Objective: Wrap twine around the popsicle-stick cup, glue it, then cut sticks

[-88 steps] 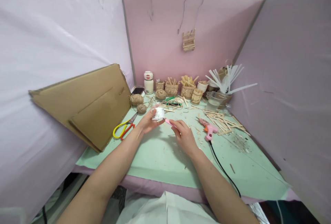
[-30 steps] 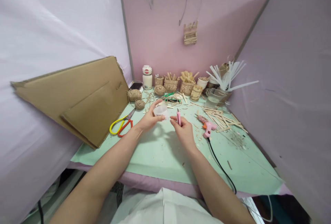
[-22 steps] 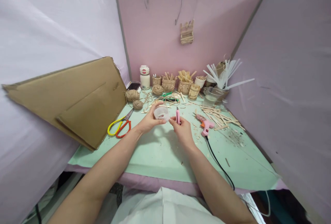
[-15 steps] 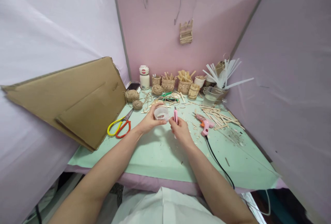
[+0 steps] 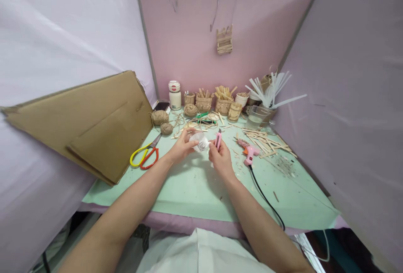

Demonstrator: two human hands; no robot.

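My left hand (image 5: 182,147) is closed around a small clear plastic cup (image 5: 199,143), held above the middle of the table and tilted so that its side or base, with whitish markings, faces me. In my right hand (image 5: 221,155) is a pink utility knife (image 5: 218,140), its short dark blade pointing up. The fingertips of that hand are close against the cup's right side, where a small white bit shows; whether they pinch it I cannot tell.
Orange-and-yellow scissors (image 5: 145,155) lie left, beside leaning cardboard (image 5: 110,126). To the right are a pink glue gun (image 5: 251,153) with a black cord and scattered wooden sticks (image 5: 267,142). Twine balls (image 5: 160,117), stick-filled baskets (image 5: 204,104) and a white-lidded jar (image 5: 175,96) stand behind.
My left hand has turned the cup, so its opening no longer faces up as before. The knife in my right hand has shifted slightly right and leans more to the right.
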